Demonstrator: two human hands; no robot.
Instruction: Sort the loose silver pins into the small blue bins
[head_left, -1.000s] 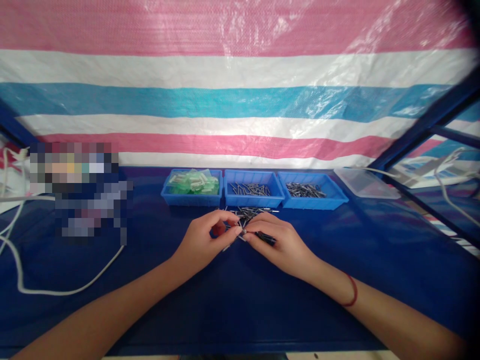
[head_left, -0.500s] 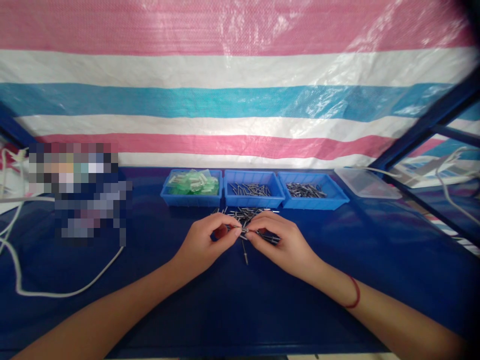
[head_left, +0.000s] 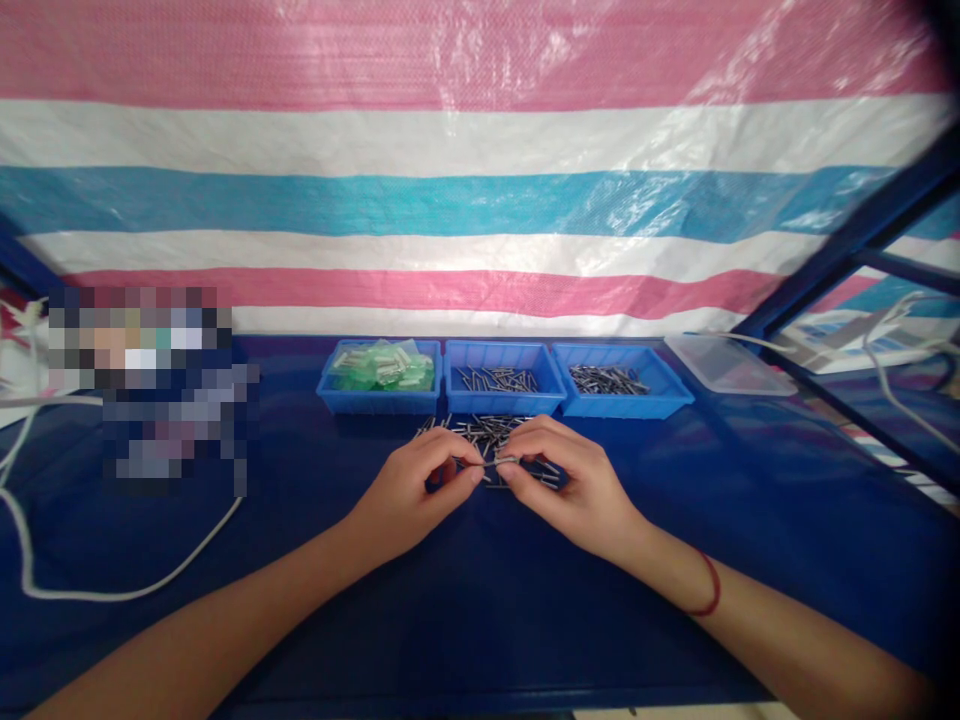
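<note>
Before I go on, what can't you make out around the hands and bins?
All in the head view:
- Metal pin: its ends are too small to read, partly covered by the left hand and right hand.
- Loose pile of pins: partly hidden behind both hands, too tangled to count.
- Green packets: they overlap; their contents are too small to tell.
- Far-left items: blurred into blocks.

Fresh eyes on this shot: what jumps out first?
Probably the pink, white and blue striped sheet filling the background. Then, at centre, the left hand and right hand, pinching a thin metal piece between them in front of a loose pile of metal pins. Just beyond sit three blue bins in a row.
</note>
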